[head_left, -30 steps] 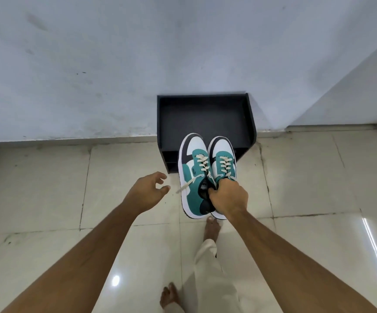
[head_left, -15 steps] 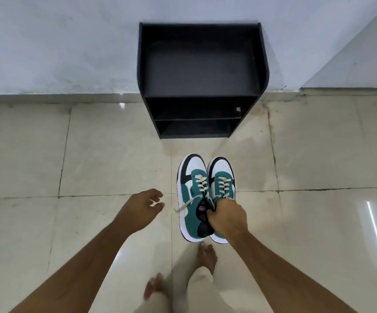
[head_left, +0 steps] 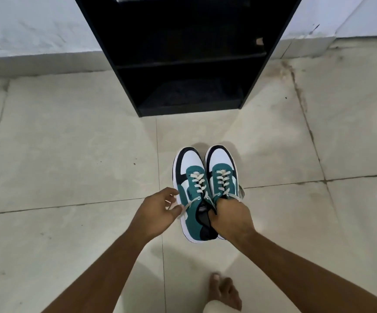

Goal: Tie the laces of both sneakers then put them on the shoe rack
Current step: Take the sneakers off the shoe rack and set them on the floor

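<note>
Tiled floor [head_left: 70, 154], black shoe rack [head_left: 183, 64] at wall | right hand [head_left: 232, 219] clenched on both sneakers [head_left: 205, 188], near the rack | left hand [head_left: 160, 213] pinching loose lace [head_left: 188, 205]

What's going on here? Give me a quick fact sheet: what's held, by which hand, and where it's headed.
held: pair of sneakers, side by side, toes toward the rack
right hand: grip closed on both sneakers at the heel openings
left hand: fingers at a loose lace of the left-side sneaker
destination: black shoe rack ahead against the wall, shelves look bare
floor: pale tiles
</note>
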